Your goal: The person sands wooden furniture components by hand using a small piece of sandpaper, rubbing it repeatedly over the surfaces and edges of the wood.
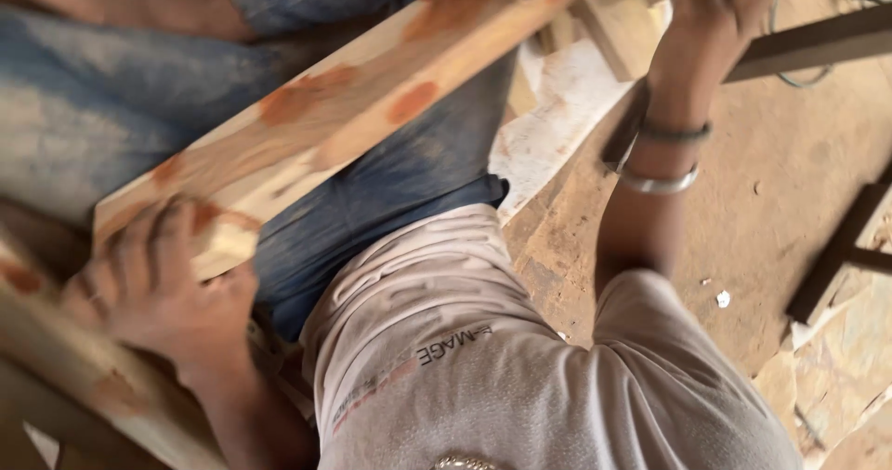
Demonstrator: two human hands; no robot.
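You are looking down over your own grey shirt (pixel 520 377) and blue jeans (pixel 390 191) at a dusty brown floor (pixel 790 182); the floor lies right of the plank, strewn with dark bars (pixel 836 247), pale offcuts (pixel 557 126) and a thin cable (pixel 818 24) near the plank's far end; no container shows anywhere around the plank. The plank (pixel 362 108), pale wood with reddish blotches, runs slantwise across your lap from lower left to upper right. Your left hand (pixel 158 284) is at the plank's near end, fingers curled tight over its edge and gripping it. Your right hand (pixel 715 6), with two bangles (pixel 664 159) on the wrist, reaches to the plank's far end; it is closed around something cut off by the frame's top, and you cannot tell what. Another wooden piece (pixel 84 368) lies below the plank's near end.
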